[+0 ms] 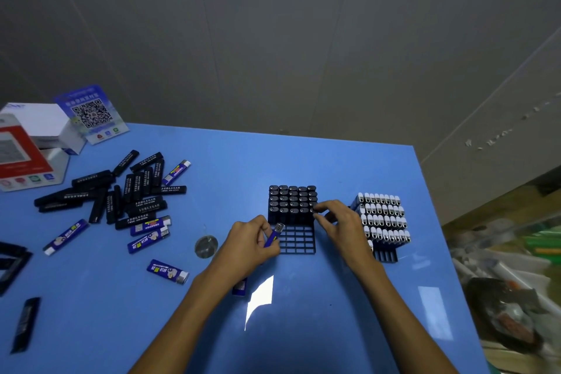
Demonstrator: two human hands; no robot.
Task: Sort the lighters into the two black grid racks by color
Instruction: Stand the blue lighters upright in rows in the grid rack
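The blue lighter (pixel 273 235) sits pinched in the left hand (pixel 253 244), metal end up, just over the near-left open cells of the black rack (pixel 297 241); the right hand (pixel 335 223) seems to pinch a black lighter (pixel 312 209) at that rack's filled rows; blue belongs right of the grip, in the white-capped rack (pixel 385 254); carry it upright, seat it straight.

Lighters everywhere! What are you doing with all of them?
A person is sorting lighters by color into two black grid racks. The left hand holds a blue lighter over the near rack, whose back rows hold black lighters. The right hand touches those black ones. The right rack is nearly full of blue, white-topped lighters. A loose pile waits on the blue table.
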